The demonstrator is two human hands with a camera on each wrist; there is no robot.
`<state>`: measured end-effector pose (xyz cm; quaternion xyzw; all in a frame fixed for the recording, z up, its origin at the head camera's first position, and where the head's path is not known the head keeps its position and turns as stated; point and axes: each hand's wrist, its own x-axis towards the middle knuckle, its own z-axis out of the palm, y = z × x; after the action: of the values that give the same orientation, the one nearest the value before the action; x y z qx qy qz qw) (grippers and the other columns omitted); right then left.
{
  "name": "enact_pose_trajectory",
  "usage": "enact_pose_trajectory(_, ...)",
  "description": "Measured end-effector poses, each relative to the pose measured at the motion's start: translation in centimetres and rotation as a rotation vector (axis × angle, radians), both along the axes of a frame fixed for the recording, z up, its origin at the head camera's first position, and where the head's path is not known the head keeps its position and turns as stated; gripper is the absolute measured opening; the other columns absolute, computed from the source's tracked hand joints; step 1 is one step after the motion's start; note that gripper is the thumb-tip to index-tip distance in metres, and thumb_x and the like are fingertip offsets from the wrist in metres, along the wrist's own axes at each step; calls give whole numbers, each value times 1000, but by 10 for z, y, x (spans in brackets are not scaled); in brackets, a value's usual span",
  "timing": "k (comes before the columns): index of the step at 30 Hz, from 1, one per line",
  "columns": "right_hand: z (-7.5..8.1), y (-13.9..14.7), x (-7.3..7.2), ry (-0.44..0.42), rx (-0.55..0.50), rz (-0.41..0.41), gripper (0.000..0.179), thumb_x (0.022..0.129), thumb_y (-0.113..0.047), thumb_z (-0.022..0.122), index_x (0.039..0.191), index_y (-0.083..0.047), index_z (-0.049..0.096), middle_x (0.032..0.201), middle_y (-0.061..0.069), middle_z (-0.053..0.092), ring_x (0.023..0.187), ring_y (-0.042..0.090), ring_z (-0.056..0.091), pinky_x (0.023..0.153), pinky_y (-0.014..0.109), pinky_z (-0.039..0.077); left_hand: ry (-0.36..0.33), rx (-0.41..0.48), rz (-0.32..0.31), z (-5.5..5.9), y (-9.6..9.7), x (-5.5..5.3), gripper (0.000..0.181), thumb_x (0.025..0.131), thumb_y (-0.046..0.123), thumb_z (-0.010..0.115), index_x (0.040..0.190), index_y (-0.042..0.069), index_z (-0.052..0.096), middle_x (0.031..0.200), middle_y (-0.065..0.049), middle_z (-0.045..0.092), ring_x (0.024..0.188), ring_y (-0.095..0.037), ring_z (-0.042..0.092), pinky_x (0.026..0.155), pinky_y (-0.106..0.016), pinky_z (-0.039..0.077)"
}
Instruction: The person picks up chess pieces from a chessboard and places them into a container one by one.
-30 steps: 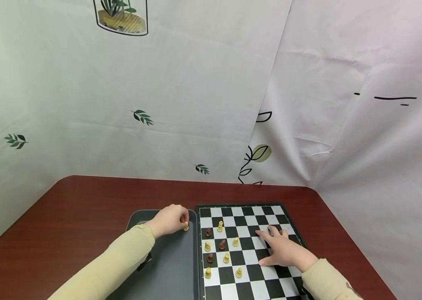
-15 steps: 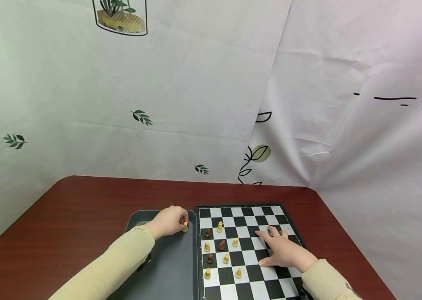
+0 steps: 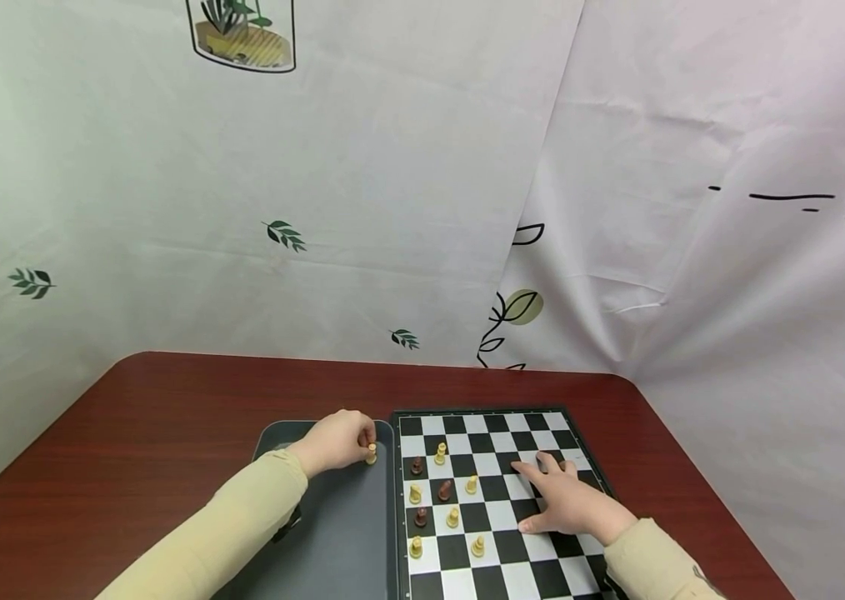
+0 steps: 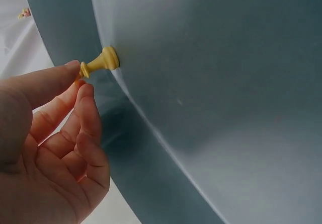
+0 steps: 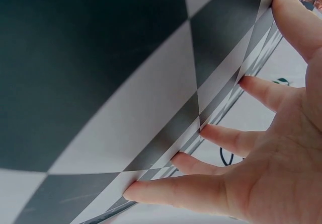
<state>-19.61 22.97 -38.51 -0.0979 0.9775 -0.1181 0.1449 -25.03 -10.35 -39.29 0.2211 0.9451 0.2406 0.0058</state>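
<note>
My left hand (image 3: 336, 440) pinches a pale yellow chess piece (image 4: 103, 60) by its top, between thumb and fingertips. The piece's wide round base is right at the surface of the grey tray (image 3: 340, 533), near the tray's far right corner. In the left wrist view the other fingers curl loosely below the piece. My right hand (image 3: 561, 500) rests with spread fingers on the right half of the checkered chessboard (image 3: 516, 575). Its fingertips touch the squares in the right wrist view, and no piece is held there.
Several pale yellow pieces, such as a pawn (image 3: 478, 546), and three dark brown pieces, one a pawn (image 3: 445, 490), stand on the board's left side. Tray and board lie side by side on a reddish-brown table (image 3: 130, 450). A white printed cloth (image 3: 407, 167) hangs behind.
</note>
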Motion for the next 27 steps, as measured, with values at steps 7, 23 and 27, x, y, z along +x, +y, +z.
enact_pose_trajectory(7, -1, 0, 0, -2, 1, 2, 85, 65, -40, 82, 137, -9, 46, 142, 29, 32, 123, 56, 30, 89, 66, 37, -31, 14, 21, 5, -3, 0, 12, 78, 7, 74, 76, 10, 63, 68, 2, 57, 60, -11, 50, 58, -29, 42)
enact_pose_trajectory(23, 1, 1, 1, -5, -6, 7, 84, 67, -37, 82, 137, -8, 46, 142, 29, 32, 123, 54, 31, 90, 65, 37, -23, 25, 24, 22, -4, 1, 7, 81, 7, 72, 84, 8, 66, 73, 2, 60, 64, -10, 52, 62, -30, 46)
enact_pose_trajectory(27, 0, 1, 0, -4, -4, 7, 84, 67, -37, 82, 137, -8, 46, 142, 29, 32, 122, 53, 31, 90, 65, 37, -11, 33, 13, 26, -2, 0, 8, 81, 8, 72, 84, 9, 66, 72, 4, 59, 64, -9, 52, 62, -29, 45)
